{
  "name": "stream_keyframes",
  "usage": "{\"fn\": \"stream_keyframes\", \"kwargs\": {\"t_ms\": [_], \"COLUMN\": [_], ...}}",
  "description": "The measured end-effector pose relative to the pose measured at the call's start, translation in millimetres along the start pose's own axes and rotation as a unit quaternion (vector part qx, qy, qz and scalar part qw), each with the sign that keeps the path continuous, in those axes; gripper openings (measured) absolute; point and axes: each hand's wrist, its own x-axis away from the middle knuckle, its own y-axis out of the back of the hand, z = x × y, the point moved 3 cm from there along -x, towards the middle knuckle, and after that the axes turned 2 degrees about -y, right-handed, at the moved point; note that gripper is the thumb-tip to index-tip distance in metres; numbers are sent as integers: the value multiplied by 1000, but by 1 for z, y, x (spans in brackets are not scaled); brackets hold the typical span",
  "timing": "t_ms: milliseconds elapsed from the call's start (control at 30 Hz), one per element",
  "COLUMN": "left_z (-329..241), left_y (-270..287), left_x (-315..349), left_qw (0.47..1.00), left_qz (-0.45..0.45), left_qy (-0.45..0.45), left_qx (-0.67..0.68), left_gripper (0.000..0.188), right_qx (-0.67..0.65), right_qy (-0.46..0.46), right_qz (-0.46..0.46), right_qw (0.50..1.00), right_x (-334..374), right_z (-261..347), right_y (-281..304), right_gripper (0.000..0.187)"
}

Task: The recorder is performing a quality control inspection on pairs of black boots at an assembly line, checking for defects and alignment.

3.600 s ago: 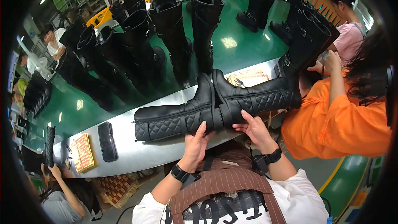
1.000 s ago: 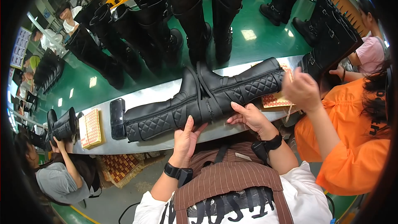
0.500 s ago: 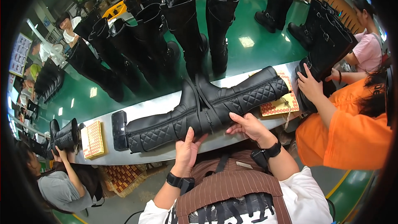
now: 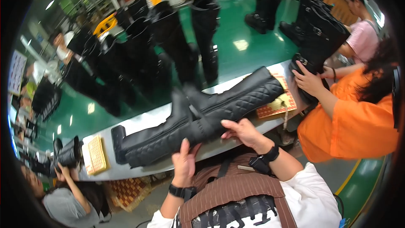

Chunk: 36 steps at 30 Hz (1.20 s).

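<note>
A pair of tall black boots with quilted shafts lies across the metal table edge, soles facing each other in the middle. The left boot (image 4: 158, 137) points its shaft to the left, and the right boot (image 4: 240, 97) points its shaft to the right. Their feet are blurred. My left hand (image 4: 183, 162) is at the near side of the left boot, thumb raised and fingers apart, partly behind it. Beside the right boot's heel, my right hand (image 4: 247, 134) has its thumb stretched out and its fingers loosely bent. Neither hand is closed round a boot.
Several upright black boots (image 4: 171, 38) stand along the green table (image 4: 234, 65). A dark phone (image 4: 119, 143) lies by the left shaft. Printed card stacks (image 4: 95, 154) flank the boots. On the right, a person in orange (image 4: 346, 118) handles another boot (image 4: 318, 46).
The whole view has shifted and tilted slightly. Hands and boots keep nearly the same places relative to each other, with the boots' feet now blurred.
</note>
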Motion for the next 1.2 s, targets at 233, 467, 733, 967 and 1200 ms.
{"fn": "stream_keyframes", "kwargs": {"t_ms": [233,467,733,967,1200], "left_z": [-15,-9,-10,-9,-10], "left_y": [8,14,19,20,17], "left_x": [-2,-7,-8,-8,-8], "left_qw": [999,997,998,998,998], "left_qz": [-39,-70,-55,-40,-56], "left_qy": [-8,31,30,33,39], "left_qx": [-35,-28,-14,-21,-19], "left_gripper": [38,38,38,39,38], "right_qx": [-11,48,301,495,500], "right_qy": [-39,-84,160,241,273], "right_qz": [79,99,-126,-502,-445], "right_qw": [996,990,932,667,691], "right_x": [-17,-23,40,62,46], "right_z": [-1,-17,33,79,68], "right_y": [-8,1,55,186,218], "right_gripper": [39,52,23,13,15]}}
